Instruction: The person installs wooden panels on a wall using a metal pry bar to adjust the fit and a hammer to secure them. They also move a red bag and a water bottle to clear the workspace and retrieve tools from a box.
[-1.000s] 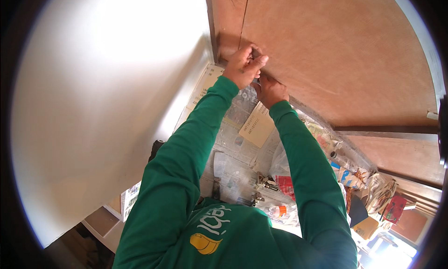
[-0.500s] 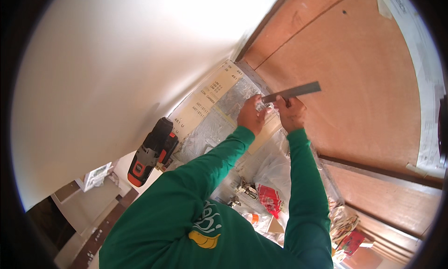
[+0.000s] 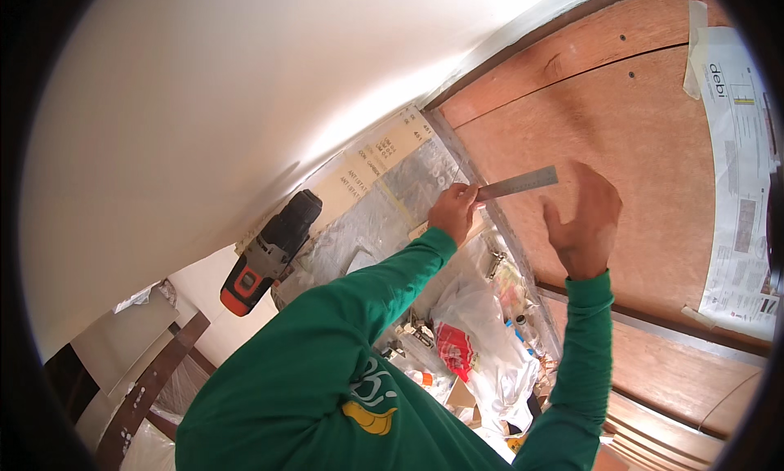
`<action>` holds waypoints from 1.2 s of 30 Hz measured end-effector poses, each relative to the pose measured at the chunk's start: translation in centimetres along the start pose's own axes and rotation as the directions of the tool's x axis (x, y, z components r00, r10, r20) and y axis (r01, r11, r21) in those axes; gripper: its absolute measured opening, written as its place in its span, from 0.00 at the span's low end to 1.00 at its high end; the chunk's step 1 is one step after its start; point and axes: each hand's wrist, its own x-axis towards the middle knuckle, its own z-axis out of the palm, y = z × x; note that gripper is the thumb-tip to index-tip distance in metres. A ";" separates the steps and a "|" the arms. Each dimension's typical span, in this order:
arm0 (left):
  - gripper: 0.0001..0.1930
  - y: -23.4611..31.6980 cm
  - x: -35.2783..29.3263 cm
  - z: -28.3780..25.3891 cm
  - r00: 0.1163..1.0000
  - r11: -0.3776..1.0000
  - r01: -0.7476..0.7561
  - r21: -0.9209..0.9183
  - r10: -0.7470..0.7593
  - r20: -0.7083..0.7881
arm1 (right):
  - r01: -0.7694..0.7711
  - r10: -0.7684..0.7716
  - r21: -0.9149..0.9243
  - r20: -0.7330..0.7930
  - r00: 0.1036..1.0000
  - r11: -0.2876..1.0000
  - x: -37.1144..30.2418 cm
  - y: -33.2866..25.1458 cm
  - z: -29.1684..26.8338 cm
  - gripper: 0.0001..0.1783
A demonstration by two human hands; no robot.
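Steel-grey and straight-edged, in the head view, the ruler [image 3: 523, 183] is pinched at its left end by the left hand [image 3: 454, 211] and held out before the reddish, fine-grained wood panel [image 3: 661, 169]; whether the panel is touched cannot be told. It is already taken up, though by one hand only: the right hand [image 3: 588, 222] is spread, slightly blurred, just beside the free end, with nothing seen in its grip. Black and orange, the drill [image 3: 271, 254] is left unheld. Crinkled clear plastic [image 3: 494, 332] and a glossy red packet [image 3: 454, 350] are seen between the arms.
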 end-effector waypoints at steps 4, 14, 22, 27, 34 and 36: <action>0.14 0.5 -0.2 0.8 0.999 0.998 0.028 -0.055 -0.029 -0.028 | 0.296 -0.249 -0.388 0.169 0.954 0.873 1.6 -2.0 0.0 0.22; 0.22 0.9 0.6 1.1 0.989 0.983 0.142 -0.115 -0.146 -0.029 | 0.472 -0.228 -0.295 0.593 0.772 0.831 5.1 1.7 3.5 0.12; 0.38 4.0 -0.6 4.3 0.903 0.891 0.427 -0.154 -0.429 0.021 | 0.522 -0.351 -0.357 0.443 0.825 0.775 5.8 1.5 6.8 0.05; 0.41 5.5 2.2 5.3 0.770 0.762 0.638 -0.114 -0.627 0.116 | 0.557 -0.402 -0.408 0.408 0.820 0.724 6.8 1.3 8.5 0.06; 0.40 5.1 3.8 7.2 0.710 0.710 0.704 0.004 -0.704 -0.003 | 0.552 -0.409 -0.398 0.391 0.825 0.733 8.4 0.4 10.3 0.07; 0.38 4.1 3.2 7.6 0.744 0.747 0.664 -0.024 -0.664 -0.075 | 0.544 -0.382 -0.388 0.421 0.823 0.744 8.6 0.6 10.3 0.07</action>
